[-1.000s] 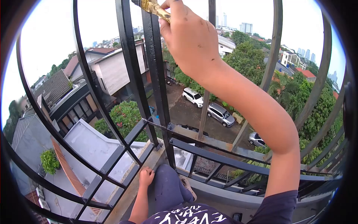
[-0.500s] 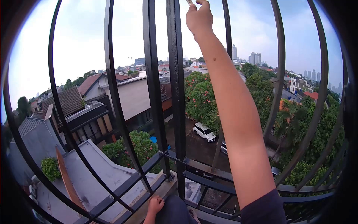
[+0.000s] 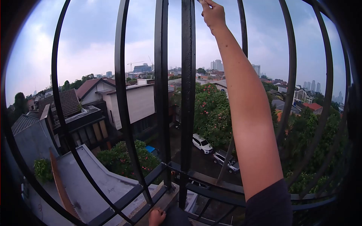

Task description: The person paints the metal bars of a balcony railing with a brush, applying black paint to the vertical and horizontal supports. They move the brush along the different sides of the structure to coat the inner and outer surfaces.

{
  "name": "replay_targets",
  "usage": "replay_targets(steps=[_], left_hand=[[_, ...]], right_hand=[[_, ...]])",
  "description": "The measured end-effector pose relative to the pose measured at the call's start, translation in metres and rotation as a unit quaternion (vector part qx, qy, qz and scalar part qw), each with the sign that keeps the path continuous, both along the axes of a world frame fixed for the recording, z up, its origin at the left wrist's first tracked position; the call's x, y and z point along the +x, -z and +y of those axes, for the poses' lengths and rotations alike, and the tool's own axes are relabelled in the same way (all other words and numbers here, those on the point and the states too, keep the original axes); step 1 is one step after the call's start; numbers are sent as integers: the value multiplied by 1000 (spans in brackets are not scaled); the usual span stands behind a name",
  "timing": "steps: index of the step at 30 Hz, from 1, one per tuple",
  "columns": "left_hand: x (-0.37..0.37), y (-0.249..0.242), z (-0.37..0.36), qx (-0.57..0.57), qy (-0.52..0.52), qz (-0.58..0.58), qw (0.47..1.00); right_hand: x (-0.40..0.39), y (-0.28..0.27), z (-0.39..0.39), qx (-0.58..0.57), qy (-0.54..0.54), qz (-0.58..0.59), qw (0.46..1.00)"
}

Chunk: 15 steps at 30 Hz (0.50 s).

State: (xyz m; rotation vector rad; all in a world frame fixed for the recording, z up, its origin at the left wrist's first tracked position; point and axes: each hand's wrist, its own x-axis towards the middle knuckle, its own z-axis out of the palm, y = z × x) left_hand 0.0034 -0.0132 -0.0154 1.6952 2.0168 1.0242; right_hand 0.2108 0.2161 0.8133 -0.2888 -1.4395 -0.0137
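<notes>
My right hand (image 3: 213,13) is stretched high up at the top edge of the view, right of a thick black vertical bar (image 3: 187,94) of a metal railing. Its fingers are closed on the handle of a paintbrush (image 3: 200,1), almost all of which is cut off by the frame edge. My left hand (image 3: 156,217) sits at the bottom, fingers curled, resting on the concrete ledge (image 3: 167,197) at the foot of the bars and beside my knee. It holds nothing that I can see.
The railing has more vertical bars (image 3: 122,94) and a horizontal rail (image 3: 211,194) low down. Beyond it is a long drop to a grey roof (image 3: 94,177), trees (image 3: 213,113), parked cars (image 3: 202,144) and houses (image 3: 132,105).
My view has tilted upward, from the street to the skyline. My right arm has stretched higher along the bar, taking the brush out of view. My left hand stays on the ledge.
</notes>
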Motion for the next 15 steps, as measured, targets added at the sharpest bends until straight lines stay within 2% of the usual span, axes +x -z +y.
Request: replay_targets(steps=[3, 4, 7, 10, 13, 15], left_hand=[[2, -10, 0, 0, -2, 1, 1000], [1, -10, -1, -1, 3, 5, 1000], [-4, -1, 2, 1, 41, 5, 999], [1, -9, 0, 12, 21, 5, 1000], [-1, -4, 2, 12, 19, 29, 999], [3, -15, -1, -8, 11, 22, 1000]], right_hand=[[-6, -4, 10, 133, 108, 58, 984], [-2, -7, 9, 37, 133, 33, 990], [-6, -20, 32, 142, 114, 47, 982], [-10, -2, 5, 113, 125, 57, 984], [-17, 4, -27, 10, 127, 69, 989], [-18, 4, -32, -2, 103, 63, 993]])
